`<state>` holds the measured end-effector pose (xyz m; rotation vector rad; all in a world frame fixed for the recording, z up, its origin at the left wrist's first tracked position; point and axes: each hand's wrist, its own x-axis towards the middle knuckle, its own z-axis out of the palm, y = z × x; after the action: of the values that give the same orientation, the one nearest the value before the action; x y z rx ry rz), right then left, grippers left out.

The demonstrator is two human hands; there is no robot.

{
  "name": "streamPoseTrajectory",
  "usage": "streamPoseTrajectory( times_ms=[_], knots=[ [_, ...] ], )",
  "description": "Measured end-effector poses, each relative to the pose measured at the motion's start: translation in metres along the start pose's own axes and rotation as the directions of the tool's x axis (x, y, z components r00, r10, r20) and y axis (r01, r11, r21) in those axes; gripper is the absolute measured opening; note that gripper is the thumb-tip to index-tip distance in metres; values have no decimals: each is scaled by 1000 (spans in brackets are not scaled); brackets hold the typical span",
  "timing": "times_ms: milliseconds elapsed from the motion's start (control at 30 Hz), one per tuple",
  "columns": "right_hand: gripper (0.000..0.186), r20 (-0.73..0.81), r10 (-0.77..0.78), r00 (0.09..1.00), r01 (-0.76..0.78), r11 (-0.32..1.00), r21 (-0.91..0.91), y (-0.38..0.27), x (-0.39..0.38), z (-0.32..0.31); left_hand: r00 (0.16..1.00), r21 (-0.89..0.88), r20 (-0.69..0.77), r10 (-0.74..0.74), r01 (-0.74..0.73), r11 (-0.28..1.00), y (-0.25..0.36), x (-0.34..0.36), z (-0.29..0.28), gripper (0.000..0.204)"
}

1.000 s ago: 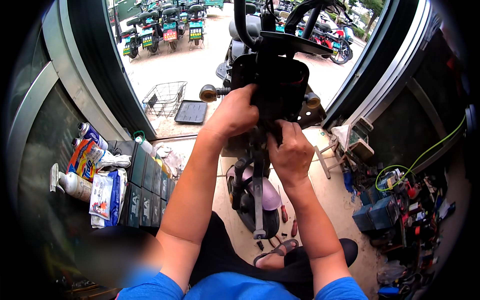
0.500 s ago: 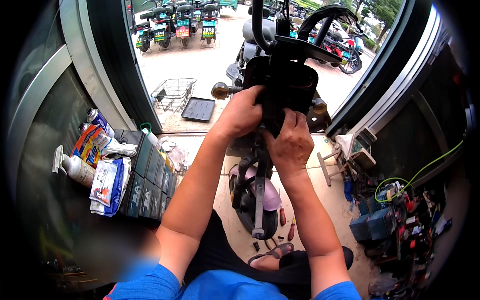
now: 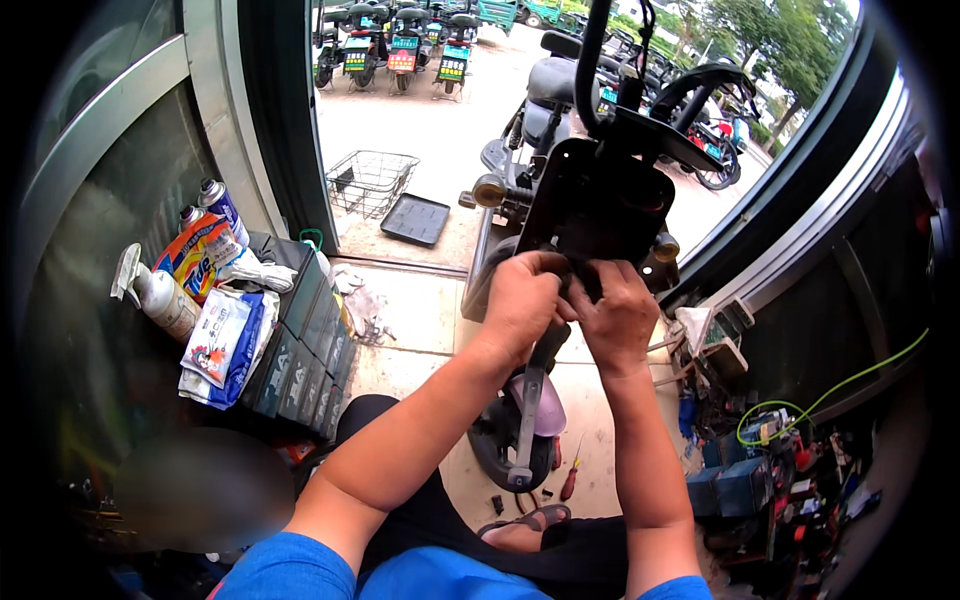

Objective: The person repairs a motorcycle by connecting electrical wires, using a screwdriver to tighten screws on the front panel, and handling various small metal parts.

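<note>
An electric scooter stands in front of me with a black front panel (image 3: 610, 205) below its handlebar (image 3: 588, 80). At the panel's lower edge my left hand (image 3: 525, 305) is closed, thumb and fingers pinched on something dark. Close beside it, my right hand (image 3: 615, 315) is also closed, fingers curled in at the same spot. What they grip is hidden by the fingers and the dark parts. Below the hands, a grey metal bar (image 3: 527, 430) slopes down past a pinkish fender (image 3: 545, 405) and the front wheel (image 3: 500, 455).
A screwdriver (image 3: 570, 482) lies by my sandalled foot (image 3: 525, 530). Dark boxes (image 3: 290, 375) at left carry a spray bottle (image 3: 165, 303), cans and packets. A wire basket (image 3: 372, 180) and black tray (image 3: 415, 220) sit outside the doorway. Clutter with blue-grey blocks (image 3: 730, 488) fills the right.
Both hands have moved down the panel to its lower edge and closer together. My left hand has left the panel's upper left side. The view has shifted, showing more of the panel.
</note>
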<state>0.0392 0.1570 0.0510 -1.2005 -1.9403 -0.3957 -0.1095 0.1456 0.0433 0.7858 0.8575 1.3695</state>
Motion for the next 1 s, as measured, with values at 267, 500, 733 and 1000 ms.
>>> streamPoseTrajectory(
  times_ms=[267,500,733,1000],
  knots=[
    [21,-26,132,991,-116,937,330,12,46,-7,995,-415,33,-93,99,904,-16,-8,22,37],
    [27,186,8,983,-19,998,54,2,78,0,990,-508,-77,-116,61,859,-20,-9,36,32],
    [32,389,-59,919,121,983,-135,-5,100,0,958,-155,-277,73,-119,981,-51,3,53,32],
    [35,558,-31,829,36,999,1,6,115,-13,964,-149,-236,120,-158,976,-54,0,52,50]
  ],
)
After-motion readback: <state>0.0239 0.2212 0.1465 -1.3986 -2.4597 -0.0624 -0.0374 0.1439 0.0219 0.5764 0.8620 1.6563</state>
